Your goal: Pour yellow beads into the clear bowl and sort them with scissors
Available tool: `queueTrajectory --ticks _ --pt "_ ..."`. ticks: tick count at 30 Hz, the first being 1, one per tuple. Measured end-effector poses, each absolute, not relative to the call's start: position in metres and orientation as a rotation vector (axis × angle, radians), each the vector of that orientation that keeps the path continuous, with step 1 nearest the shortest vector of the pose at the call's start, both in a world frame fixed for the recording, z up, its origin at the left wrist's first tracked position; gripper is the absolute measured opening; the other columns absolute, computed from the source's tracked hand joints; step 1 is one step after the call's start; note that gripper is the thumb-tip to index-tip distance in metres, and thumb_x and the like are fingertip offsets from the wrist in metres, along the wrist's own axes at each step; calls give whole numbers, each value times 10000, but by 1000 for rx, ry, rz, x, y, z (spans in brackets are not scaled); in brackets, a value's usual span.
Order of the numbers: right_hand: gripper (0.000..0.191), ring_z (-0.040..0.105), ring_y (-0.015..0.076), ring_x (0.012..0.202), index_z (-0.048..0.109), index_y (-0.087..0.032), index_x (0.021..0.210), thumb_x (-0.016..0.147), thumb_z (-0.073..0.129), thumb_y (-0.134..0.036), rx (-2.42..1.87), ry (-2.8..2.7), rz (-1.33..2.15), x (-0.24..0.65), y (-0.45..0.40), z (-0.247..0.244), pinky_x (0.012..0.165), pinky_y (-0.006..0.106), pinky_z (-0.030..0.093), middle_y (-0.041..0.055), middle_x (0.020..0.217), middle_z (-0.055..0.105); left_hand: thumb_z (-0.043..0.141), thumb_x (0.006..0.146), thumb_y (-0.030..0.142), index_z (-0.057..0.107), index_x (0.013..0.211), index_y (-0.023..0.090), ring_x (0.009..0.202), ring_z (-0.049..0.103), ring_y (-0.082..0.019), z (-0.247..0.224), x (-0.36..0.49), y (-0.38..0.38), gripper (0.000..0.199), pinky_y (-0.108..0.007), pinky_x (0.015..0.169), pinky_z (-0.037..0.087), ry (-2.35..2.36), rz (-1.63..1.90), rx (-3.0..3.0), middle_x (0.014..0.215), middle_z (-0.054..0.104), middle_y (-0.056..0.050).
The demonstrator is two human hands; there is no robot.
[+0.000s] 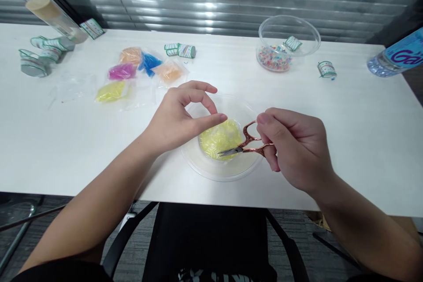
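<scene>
My right hand (294,147) holds a small pair of scissors (253,143) by its copper-coloured loops. The metal blades point left, close together, over a heap of small yellow pieces (214,139). These lie in the bottom of a clear plastic bowl (228,176) near the table's front edge. Above the heap's left side, my left hand (187,116) has thumb and index finger brought together in a pinch, its other fingers loosely curled. Whatever is between the fingertips, if anything, is too small to make out.
Behind my left hand lie small bags of yellow (110,91), pink (122,71), blue (150,62) and orange (130,56) pieces. Farther back stand a clear bowl of mixed beads (276,59), several green-patterned rolls (180,50), a clear cylinder (57,17) and a water bottle (396,55).
</scene>
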State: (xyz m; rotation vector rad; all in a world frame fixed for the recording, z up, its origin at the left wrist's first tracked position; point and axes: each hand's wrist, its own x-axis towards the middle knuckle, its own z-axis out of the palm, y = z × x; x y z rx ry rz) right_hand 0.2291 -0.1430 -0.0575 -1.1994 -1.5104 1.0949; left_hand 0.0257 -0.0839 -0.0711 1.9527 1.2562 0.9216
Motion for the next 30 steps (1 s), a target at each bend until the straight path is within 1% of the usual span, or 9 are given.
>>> queueTrajectory --ticks 4,9,13,20,25,30 --pt "395 391 54 418 487 -174 585 947 532 -326 -1205 -1517 1053 229 -143 -58 364 210 249 -23 529 444 780 702 349 695 689 208 1121 599 -242 -71 26 -84 165 -438 1049 417 1253 916 1948 1127 670 -30" --pt "432 328 65 390 437 -187 548 950 520 -324 -1241 -1548 1044 229 -144 -56 366 226 239 -36 441 363 774 711 340 699 693 212 1121 601 -240 -70 26 -85 149 -436 1050 419 1250 922 1949 1120 672 -30" --pt "447 310 73 382 401 -198 534 949 515 -317 -1248 -1564 1032 229 -144 -54 367 234 248 -37 405 343 764 720 338 719 722 221 1132 595 -243 -70 26 -84 125 -433 1051 421 1244 908 1960 1129 672 -32" --pt "432 313 73 380 370 -200 540 950 492 -264 -1256 -1585 991 229 -144 -55 367 238 246 -39 412 326 761 721 322 727 734 227 1140 592 -244 -70 25 -84 102 -429 1045 429 1232 897 1966 1136 671 -32" --pt "441 317 69 378 367 -194 540 949 502 -286 -1260 -1539 1019 229 -145 -57 356 231 243 -39 427 326 730 742 307 723 746 221 1135 593 -242 -69 25 -84 86 -426 1050 431 1227 893 1979 1139 667 -38" --pt "454 334 46 337 382 -182 533 935 539 -324 -1237 -1356 1118 229 -141 -59 314 207 240 -46 455 349 713 756 303 712 760 210 1119 597 -238 -71 22 -82 93 -419 1050 425 1222 928 1991 1129 665 -45"
